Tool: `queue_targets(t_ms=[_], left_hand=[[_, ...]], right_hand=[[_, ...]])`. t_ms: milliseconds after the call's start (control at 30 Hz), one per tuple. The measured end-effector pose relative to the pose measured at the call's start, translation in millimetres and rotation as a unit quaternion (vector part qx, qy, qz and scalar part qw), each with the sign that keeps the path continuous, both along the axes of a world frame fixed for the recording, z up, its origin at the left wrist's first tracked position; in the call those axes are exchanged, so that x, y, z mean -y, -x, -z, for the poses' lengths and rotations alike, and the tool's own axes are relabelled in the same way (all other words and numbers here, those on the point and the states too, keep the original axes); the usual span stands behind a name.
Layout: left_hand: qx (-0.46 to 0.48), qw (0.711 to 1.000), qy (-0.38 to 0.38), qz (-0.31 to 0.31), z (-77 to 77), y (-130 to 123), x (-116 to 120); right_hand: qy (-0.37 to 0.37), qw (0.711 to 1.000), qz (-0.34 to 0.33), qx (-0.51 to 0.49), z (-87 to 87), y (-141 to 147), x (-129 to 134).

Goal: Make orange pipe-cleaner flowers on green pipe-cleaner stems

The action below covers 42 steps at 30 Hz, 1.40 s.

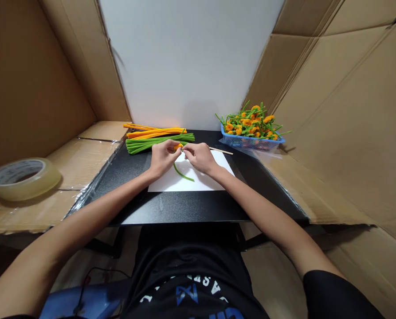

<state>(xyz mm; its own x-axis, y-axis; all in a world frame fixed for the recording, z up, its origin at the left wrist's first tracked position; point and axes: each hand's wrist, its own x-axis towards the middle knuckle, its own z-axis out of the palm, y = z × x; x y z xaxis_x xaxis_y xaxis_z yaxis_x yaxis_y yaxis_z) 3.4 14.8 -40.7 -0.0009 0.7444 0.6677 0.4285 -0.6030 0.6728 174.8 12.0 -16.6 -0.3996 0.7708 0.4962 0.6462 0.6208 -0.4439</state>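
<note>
Above a white paper sheet point(206, 179), my left hand point(162, 158) and my right hand point(198, 158) meet, fingertips close together. A small orange pipe-cleaner piece point(178, 145) shows between them, partly hidden by my fingers. From there a green pipe-cleaner stem point(180, 173) curves down onto the paper. My left hand appears to pinch this piece. A thin wooden stick point(221, 150) runs out to the right from my right hand's fingers. Bundles of orange pipe cleaners point(154, 132) and green pipe cleaners point(158, 144) lie just beyond my hands.
The paper and bundles lie on a black table point(181, 210). At back right, a blue plastic basket point(251, 142) holds several orange-and-green pipe-cleaner flowers point(251, 122). A roll of clear tape point(23, 179) lies on the cardboard at left. Cardboard sheets point(337, 133) line the right side.
</note>
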Motion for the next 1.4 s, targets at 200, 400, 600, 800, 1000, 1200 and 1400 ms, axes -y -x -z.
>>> queue_targets(t_ms=[200,400,600,800,1000,1200,1400], left_hand=[[0.033,0.998,0.052,0.023,5.0,-2,-1],[0.048,0.993,0.088,0.064,0.6,-4,-1],[0.073,0.982,0.134,0.110,2.3,-6,-2],[0.079,0.981,0.134,0.120,5.2,-4,-4],[0.151,0.965,0.186,0.110,3.4,-3,-6],[0.196,0.944,0.231,0.129,3.9,-6,-6],[0.096,0.974,0.172,0.111,6.6,-3,-8]], right_hand=[[0.013,0.999,0.012,0.031,-0.8,-1,-1],[0.027,0.986,0.117,0.117,-8.2,5,9],[-0.039,0.968,0.156,0.192,-8.1,10,15],[0.004,0.973,0.140,0.181,-5.5,8,10],[-0.015,0.975,0.126,0.183,-5.4,9,14],[-0.017,0.968,0.138,0.209,-4.7,11,15],[0.045,0.972,0.124,0.192,-9.9,5,9]])
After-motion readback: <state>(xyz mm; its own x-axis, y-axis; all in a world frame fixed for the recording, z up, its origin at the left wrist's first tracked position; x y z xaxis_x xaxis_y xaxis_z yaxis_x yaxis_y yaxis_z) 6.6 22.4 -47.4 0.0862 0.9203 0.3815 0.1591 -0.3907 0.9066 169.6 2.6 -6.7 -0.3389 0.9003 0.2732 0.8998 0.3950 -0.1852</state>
